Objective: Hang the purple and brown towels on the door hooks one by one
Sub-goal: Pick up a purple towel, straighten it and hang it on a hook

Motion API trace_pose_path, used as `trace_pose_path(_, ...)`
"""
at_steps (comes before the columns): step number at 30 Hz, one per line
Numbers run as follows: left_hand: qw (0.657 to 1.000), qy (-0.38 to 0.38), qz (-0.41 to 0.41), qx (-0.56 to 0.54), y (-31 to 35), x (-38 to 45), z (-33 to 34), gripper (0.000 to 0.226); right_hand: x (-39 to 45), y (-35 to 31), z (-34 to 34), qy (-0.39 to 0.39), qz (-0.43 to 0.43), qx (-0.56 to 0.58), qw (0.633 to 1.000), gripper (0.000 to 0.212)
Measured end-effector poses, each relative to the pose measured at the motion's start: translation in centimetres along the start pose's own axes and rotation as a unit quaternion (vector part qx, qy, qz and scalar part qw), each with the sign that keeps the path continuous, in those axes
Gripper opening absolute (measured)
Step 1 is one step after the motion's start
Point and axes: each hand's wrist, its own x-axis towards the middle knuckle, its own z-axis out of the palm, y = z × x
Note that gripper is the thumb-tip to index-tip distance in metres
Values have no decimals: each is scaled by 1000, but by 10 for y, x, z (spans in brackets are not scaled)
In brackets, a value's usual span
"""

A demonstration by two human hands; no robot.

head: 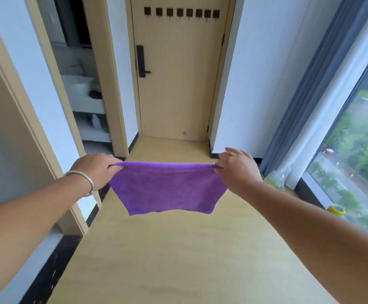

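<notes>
Narrow hallway w/ pale wood floor (178, 260), white walls, and a closed beige door (178, 84) at the far end; only the head view here. A row of dark door hooks (179, 12) runs across the top of the door, all bare as far as can be seen. In front, the purple towel (167, 187) hangs spread in the air between both hands, well apart from the door and the hooks. The left hand (97, 170), w/ a silver bangle (84, 178) on the wrist, grips the towel's upper left corner, fingers curled round it; the right hand (235, 170) pinches the upper right corner btwn thumb and first fingers, other fingers loosely raised. Top edge is pulled fairly taut, the lower edge drooping free. Progress, judged from this: early, since nothing is on a hook yet, the purple towel is only being carried toward the door, and the brown towel isn't in view at all, so both hangings are left. Around: an open doorway on the left shows a white sink (77, 84) and shelves; the door has a black handle lock (142, 61); on the right, grey curtains (310, 95) and a big window, w/ a yellow tape roll (337, 209) on the sill. Nothing stands in the path to the door; the hooks sit high, so reach may be the main issue.
</notes>
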Motion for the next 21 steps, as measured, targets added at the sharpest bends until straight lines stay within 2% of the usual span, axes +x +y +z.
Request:
trace_pose_path(6,993,109,12,-46,19,23,-167,28,54,2,-149,76,21,-26,997,29)
trace_pose_path(10,984,170,21,-41,18,25,-242,30,75,-6,-227,106,29,-61,992,31)
trace_pose_path(15,979,202,20,5,7,36,-295,34,93,-23,-289,131,21,-92,987,33)
trace_pose_path(21,974,224,4,35,4,75,-322,38,128,-23,-318,150,7,-120,981,32)
